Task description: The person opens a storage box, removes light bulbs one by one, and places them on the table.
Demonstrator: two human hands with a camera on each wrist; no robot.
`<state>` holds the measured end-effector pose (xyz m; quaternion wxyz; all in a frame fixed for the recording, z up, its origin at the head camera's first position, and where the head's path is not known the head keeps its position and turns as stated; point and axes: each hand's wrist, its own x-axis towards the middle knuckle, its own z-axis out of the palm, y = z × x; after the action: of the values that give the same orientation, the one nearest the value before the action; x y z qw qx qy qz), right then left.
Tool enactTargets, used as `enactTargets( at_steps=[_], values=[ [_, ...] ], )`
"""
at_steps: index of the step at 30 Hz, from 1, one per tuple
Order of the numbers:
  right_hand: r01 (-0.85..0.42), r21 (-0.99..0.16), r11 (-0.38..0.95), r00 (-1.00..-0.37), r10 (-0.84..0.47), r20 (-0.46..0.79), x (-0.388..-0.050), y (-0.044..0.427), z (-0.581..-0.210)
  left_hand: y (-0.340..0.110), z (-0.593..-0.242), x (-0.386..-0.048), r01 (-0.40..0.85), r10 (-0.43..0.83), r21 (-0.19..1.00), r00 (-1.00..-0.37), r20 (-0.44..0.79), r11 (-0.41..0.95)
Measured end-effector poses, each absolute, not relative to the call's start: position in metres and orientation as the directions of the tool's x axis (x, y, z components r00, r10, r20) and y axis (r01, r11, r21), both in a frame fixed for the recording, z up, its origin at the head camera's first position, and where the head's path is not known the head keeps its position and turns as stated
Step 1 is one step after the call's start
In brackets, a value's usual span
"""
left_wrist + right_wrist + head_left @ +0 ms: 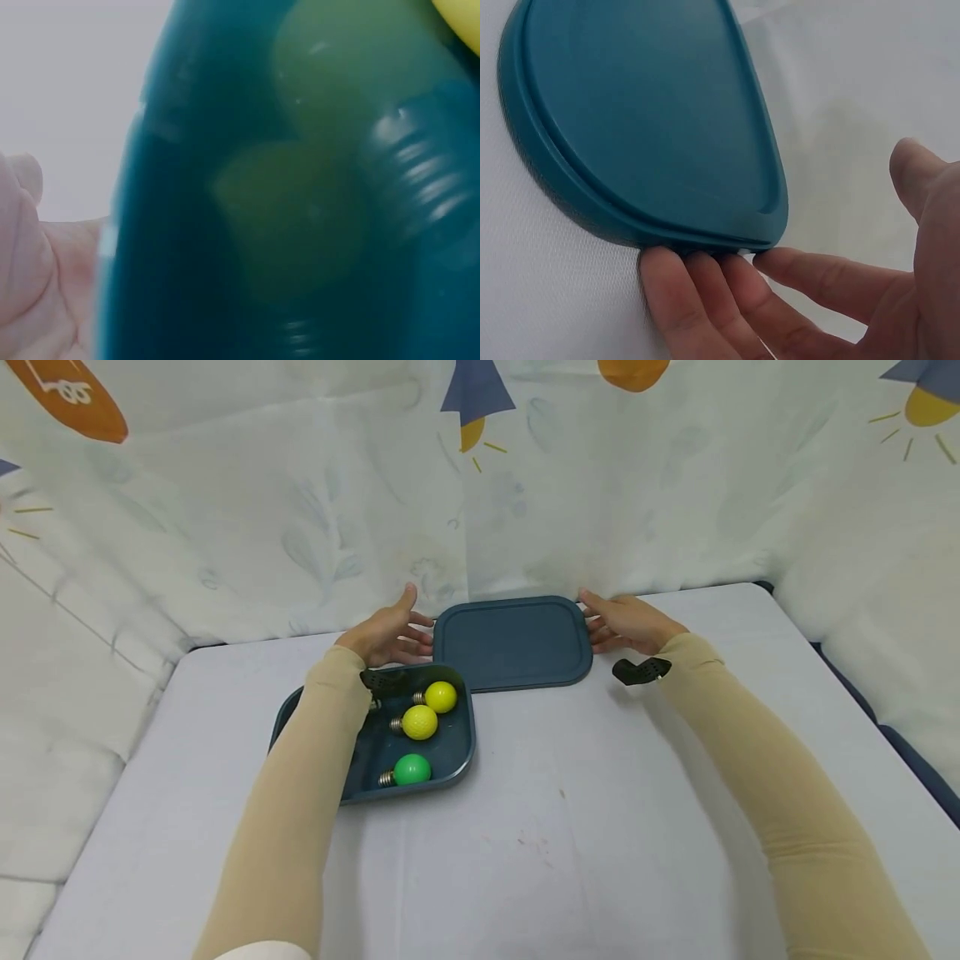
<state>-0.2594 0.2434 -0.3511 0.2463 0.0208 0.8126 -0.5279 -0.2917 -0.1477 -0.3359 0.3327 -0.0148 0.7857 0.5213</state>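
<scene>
A dark blue rounded lid point(513, 643) lies at the table's far edge. My right hand point(628, 622) is at its right end; in the right wrist view the fingertips point(671, 274) touch the lid's rim and the thumb stands away. Across from it, my left hand point(390, 631) has its fingers extended beside the lid's left end, thumb raised; whether they touch it is unclear. Below the left wrist sits a matching blue container point(450, 758). Inside lie a yellow bulb point(441, 697), a dimpled yellow bulb point(419, 722) and a green bulb point(412, 769). My left forearm hides part of the container.
A white cloth covers the table point(570, 843), with a few small brownish stains near the middle. Behind the lid hangs a pale printed curtain point(360, 510), close to the table's back edge. Similar fabric walls stand at left and right.
</scene>
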Motion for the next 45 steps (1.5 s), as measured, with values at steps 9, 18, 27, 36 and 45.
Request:
enactTargets(
  at_steps=[9,18,27,36,45],
  values=[
    [0.311,-0.831,0.462,-0.875,-0.203,-0.44,-0.261,0.241,-0.353,-0.146,-0.338,-0.292,-0.392,0.328,0.844,-0.794,-0.512,0.367],
    [0.297,-0.831,0.47,-0.866,-0.235,-0.442,-0.265,0.241,-0.354,-0.149,-0.339,-0.296,-0.377,0.331,0.856,-0.806,-0.491,0.353],
    [0.241,-0.835,0.494,-0.882,-0.248,-0.402,-0.271,0.246,-0.342,-0.161,-0.326,-0.299,-0.341,0.311,0.872,-0.836,-0.452,0.351],
    [0.163,-0.879,0.447,-0.902,-0.294,-0.317,-0.27,0.236,-0.334,-0.184,-0.305,-0.296,-0.262,0.276,0.874,-0.877,-0.393,0.41],
    [0.055,-0.908,0.416,-0.938,-0.291,-0.19,-0.26,0.216,-0.33,-0.212,-0.297,-0.277,-0.155,0.257,0.845,-0.911,-0.322,0.512]
  ],
)
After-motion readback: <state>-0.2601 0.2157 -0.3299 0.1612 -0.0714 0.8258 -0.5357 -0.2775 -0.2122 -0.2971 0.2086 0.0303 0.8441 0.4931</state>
